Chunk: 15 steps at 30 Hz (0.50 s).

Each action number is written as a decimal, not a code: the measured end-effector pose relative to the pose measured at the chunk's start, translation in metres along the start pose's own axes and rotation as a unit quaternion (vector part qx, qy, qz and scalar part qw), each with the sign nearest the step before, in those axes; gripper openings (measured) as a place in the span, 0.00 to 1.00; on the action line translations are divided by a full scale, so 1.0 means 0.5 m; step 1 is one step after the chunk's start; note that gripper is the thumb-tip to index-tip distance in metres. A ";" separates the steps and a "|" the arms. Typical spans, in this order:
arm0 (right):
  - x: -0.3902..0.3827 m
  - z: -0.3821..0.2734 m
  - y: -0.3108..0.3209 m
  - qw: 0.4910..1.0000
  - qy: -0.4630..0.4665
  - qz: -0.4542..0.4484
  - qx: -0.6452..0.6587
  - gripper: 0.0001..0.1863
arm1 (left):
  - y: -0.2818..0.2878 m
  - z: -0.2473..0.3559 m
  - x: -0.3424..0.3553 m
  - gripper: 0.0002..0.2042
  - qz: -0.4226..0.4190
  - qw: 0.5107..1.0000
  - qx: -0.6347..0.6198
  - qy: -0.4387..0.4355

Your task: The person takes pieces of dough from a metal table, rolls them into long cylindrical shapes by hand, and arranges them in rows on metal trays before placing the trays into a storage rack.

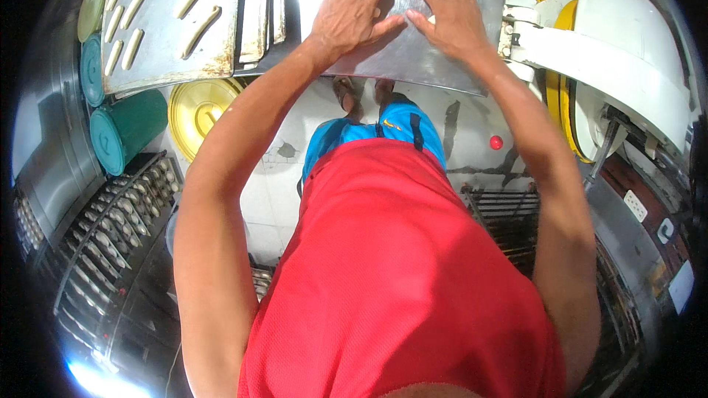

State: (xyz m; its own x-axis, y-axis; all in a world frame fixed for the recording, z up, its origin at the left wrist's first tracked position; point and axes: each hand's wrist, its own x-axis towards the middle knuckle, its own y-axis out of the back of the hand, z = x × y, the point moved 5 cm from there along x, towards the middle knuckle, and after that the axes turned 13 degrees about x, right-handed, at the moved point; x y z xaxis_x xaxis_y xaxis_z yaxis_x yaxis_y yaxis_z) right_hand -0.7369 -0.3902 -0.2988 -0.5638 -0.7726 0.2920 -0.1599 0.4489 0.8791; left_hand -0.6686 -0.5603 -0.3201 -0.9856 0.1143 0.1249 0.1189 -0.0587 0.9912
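My left hand lies palm down on a shiny metal tabletop, its fingers stretched forward and its thumb pointing toward my other hand. Facing it, my right hand rests on the same metal with fingers apart and thumb out. A small pale bit, looking like dough, peeks out by the right thumb; the palms hide whatever else lies beneath them. To the left, a worn baking tray carries several rolled dough sticks laid in slanting rows.
More trays are stacked beside the loaded one. A white machine with a rounded housing stands close on the right. Below the table are a yellow lid, a green bucket and a red ball-like object. Racks stand behind at left.
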 end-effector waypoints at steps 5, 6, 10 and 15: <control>0.031 0.037 -0.034 0.993 -0.071 -0.047 0.086 0.24 | -0.064 0.003 0.057 0.09 0.080 0.955 -0.285 -0.034; 0.042 0.038 -0.027 0.996 -0.036 0.009 0.075 0.21 | -0.074 -0.001 0.072 0.09 0.099 0.953 -0.282 -0.049; 0.045 0.047 -0.031 0.995 -0.060 0.040 0.071 0.23 | -0.077 0.003 0.073 0.09 0.072 0.965 -0.253 -0.020; -0.066 -0.025 -0.003 0.997 -0.075 -0.007 0.027 0.36 | 0.029 0.068 -0.067 0.36 -0.014 1.000 -0.004 0.015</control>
State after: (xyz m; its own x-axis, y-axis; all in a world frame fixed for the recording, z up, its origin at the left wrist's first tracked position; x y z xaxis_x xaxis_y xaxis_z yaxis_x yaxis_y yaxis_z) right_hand -0.7080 -0.3712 -0.3052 -0.6747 -0.7056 0.2168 -0.2094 0.4647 0.8604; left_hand -0.6298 -0.5313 -0.3083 -0.9917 0.0871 0.0948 0.0894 -0.0642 0.9939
